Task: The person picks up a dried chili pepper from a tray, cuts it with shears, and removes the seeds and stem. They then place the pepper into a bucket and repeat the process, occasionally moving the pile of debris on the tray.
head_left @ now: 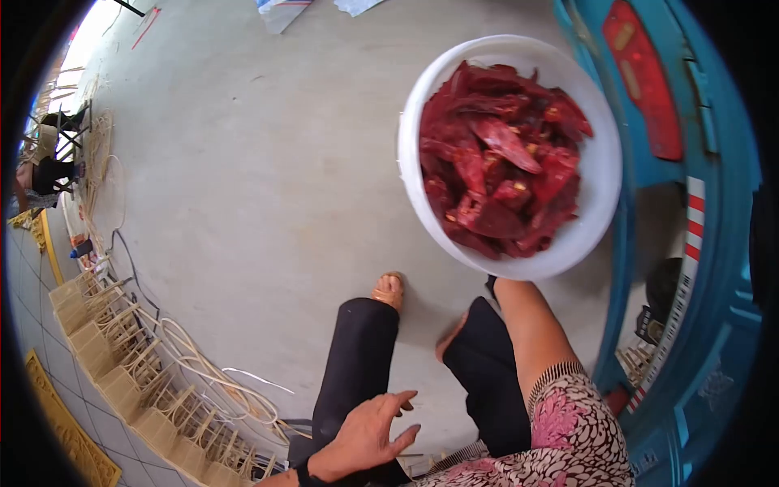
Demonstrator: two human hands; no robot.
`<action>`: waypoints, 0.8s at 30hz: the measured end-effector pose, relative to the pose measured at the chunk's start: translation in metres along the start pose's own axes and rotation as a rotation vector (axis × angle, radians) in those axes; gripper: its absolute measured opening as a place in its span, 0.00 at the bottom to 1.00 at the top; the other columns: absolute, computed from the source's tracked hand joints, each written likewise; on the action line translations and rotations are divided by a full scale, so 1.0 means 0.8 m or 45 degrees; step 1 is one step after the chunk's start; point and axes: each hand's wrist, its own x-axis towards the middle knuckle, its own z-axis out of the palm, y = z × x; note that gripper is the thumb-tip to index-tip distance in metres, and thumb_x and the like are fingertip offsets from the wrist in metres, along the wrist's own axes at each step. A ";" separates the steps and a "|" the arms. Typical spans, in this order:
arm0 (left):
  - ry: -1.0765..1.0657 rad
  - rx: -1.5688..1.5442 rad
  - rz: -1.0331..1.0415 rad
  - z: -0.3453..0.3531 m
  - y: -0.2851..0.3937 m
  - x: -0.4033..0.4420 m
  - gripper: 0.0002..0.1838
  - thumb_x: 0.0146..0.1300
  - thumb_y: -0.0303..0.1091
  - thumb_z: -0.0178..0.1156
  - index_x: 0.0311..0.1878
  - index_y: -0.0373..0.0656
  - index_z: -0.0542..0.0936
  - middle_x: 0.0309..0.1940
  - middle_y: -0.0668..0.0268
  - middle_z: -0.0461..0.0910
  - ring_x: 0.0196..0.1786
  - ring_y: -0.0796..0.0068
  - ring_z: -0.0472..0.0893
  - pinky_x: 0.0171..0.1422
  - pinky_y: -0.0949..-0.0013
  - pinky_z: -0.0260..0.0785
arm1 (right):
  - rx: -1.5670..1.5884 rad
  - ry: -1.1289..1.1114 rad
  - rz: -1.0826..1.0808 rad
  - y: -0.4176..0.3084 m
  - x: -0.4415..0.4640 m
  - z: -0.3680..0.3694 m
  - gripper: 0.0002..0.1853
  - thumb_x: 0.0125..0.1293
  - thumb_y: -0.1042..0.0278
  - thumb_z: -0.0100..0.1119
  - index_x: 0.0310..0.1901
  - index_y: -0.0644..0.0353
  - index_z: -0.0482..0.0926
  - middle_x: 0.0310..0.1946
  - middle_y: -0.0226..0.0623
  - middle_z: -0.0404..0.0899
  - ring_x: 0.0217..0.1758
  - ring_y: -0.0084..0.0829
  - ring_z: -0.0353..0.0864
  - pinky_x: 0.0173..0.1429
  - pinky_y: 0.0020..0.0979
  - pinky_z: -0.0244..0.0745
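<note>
A round white bowl point(604, 183) is up in the air at the upper right, filled with dried red chili peppers point(503, 154). My right forearm point(535, 329), in a patterned sleeve, reaches to the underside of the bowl and holds it up. The bowl hides the fingers of that hand. Low in the view, my left hand point(373, 428) hangs in front of my dark trouser leg. Its fingers are apart and nothing is in them. A dark band circles the left wrist.
Along the right stands a teal metal body point(706, 357) with a red-and-white strip point(695, 219). Woven baskets point(122, 385) line the lower left, beside loose cane strips point(191, 357). Plastic bags point(282, 12) lie at the top on the grey floor point(268, 162).
</note>
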 end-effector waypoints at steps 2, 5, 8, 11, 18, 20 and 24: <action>0.001 0.014 0.029 0.020 0.004 0.000 0.27 0.60 0.39 0.64 0.60 0.39 0.70 0.39 0.58 0.80 0.40 0.61 0.81 0.46 0.62 0.74 | -0.068 -0.058 0.032 0.012 -0.058 -0.023 0.05 0.60 0.69 0.63 0.37 0.54 0.76 0.23 0.27 0.74 0.17 0.19 0.68 0.16 0.21 0.57; -0.055 -0.011 -0.065 0.043 0.008 -0.007 0.27 0.61 0.39 0.64 0.60 0.40 0.69 0.41 0.58 0.80 0.42 0.62 0.82 0.48 0.63 0.75 | -0.147 -0.100 -0.186 -0.007 -0.225 -0.080 0.07 0.62 0.68 0.62 0.40 0.55 0.76 0.24 0.27 0.74 0.19 0.19 0.69 0.18 0.21 0.60; 0.007 -0.101 -0.110 0.062 -0.001 -0.016 0.26 0.62 0.41 0.62 0.61 0.41 0.70 0.41 0.59 0.82 0.40 0.61 0.84 0.47 0.63 0.76 | -0.166 0.013 -0.520 -0.076 -0.445 -0.067 0.07 0.65 0.68 0.60 0.43 0.54 0.75 0.30 0.24 0.76 0.26 0.15 0.71 0.21 0.16 0.60; 0.161 -0.179 -0.133 0.074 -0.016 -0.024 0.24 0.60 0.36 0.60 0.59 0.38 0.70 0.39 0.56 0.82 0.40 0.59 0.84 0.47 0.62 0.75 | -0.254 -0.258 -0.793 -0.127 -0.538 -0.030 0.08 0.66 0.65 0.60 0.45 0.53 0.76 0.34 0.22 0.77 0.29 0.14 0.73 0.22 0.15 0.57; 0.458 -0.266 0.001 0.026 0.057 0.002 0.22 0.58 0.32 0.60 0.55 0.33 0.73 0.33 0.54 0.82 0.37 0.62 0.83 0.43 0.64 0.75 | -0.196 -0.267 -0.758 -0.149 -0.595 -0.008 0.13 0.69 0.62 0.56 0.51 0.56 0.78 0.34 0.26 0.77 0.28 0.18 0.78 0.21 0.20 0.60; 0.412 -0.567 -0.272 -0.001 0.071 0.063 0.26 0.61 0.35 0.61 0.60 0.34 0.69 0.39 0.52 0.81 0.41 0.66 0.82 0.45 0.64 0.76 | -0.351 -0.303 -0.676 -0.126 -0.625 -0.047 0.14 0.69 0.62 0.58 0.53 0.56 0.76 0.36 0.25 0.76 0.24 0.17 0.76 0.19 0.18 0.58; 0.407 -1.149 -0.367 -0.048 0.140 0.146 0.35 0.64 0.35 0.61 0.69 0.37 0.55 0.58 0.49 0.69 0.55 0.54 0.77 0.58 0.53 0.74 | -0.347 -0.242 -0.439 -0.093 -0.709 -0.133 0.13 0.69 0.64 0.59 0.51 0.59 0.77 0.31 0.28 0.76 0.19 0.17 0.72 0.19 0.18 0.57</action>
